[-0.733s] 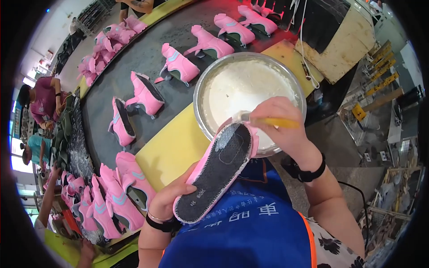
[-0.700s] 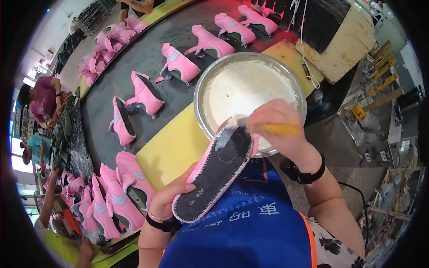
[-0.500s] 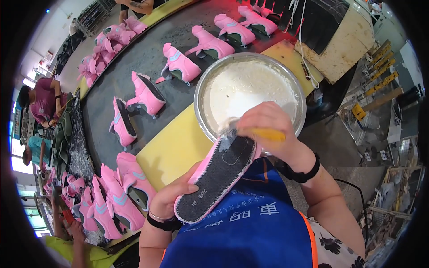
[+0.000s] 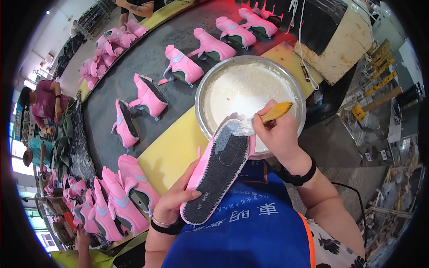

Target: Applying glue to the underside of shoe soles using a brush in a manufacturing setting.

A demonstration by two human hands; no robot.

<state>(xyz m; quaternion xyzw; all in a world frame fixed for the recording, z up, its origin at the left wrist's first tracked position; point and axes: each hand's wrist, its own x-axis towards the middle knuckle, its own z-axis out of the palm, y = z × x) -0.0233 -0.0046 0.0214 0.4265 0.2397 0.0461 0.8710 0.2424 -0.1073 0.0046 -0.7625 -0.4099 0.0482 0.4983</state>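
Observation:
My left hand (image 4: pixel 180 192) grips the heel end of a pink shoe upper (image 4: pixel 213 178), its dark grey stitched sole side turned up. The thumb presses on that sole near the heel. In my right hand (image 4: pixel 279 136) is a brush (image 4: pixel 276 112) with a yellow handle, fingers closed round it. Its white-coated bristles touch the toe end, where a wet, pale patch covers part of the grey sole. Just beyond the toe stands a round metal basin (image 4: pixel 202 89) of creamy white liquid.
Several pink shoe uppers (image 4: pixel 183 64) lie spaced along the dark curved conveyor (image 4: pixel 107 85). More pink uppers (image 4: pixel 127 205) are grouped at the left, beside a yellow board (image 4: pixel 167 147). Other people (image 4: pixel 44 102) work at the far left. A metal rack (image 4: pixel 384 102) stands right.
The brush has moved right across the toe, its handle now pointing up and away. The pale wet patch has spread. The shoe upper has turned a little more upright.

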